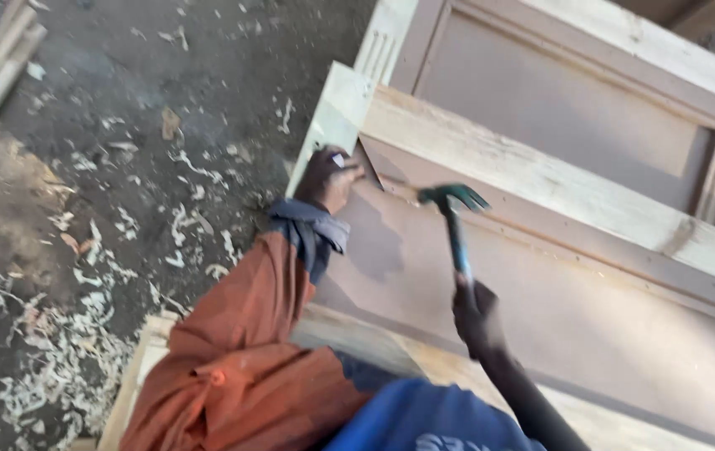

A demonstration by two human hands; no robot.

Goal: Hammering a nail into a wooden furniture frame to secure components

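The right hand (476, 317) grips the handle of a claw hammer (455, 219), fingers clenched around it, its head raised just above the brown panel of a wooden door (558, 276). The left hand (328, 177) presses on the door's corner — fingers bent on the moulding strip. Wood shavings (82, 334) litter the floor (107, 108).

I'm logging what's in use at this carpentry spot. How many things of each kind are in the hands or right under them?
Green-headed claw hammer with teal handle, held in the right hand: 1
Small flat dark metal piece, at the left hand fingertips: 1
Pale wooden door frames with brown inset panels, near one and far one: 2
Total: 4
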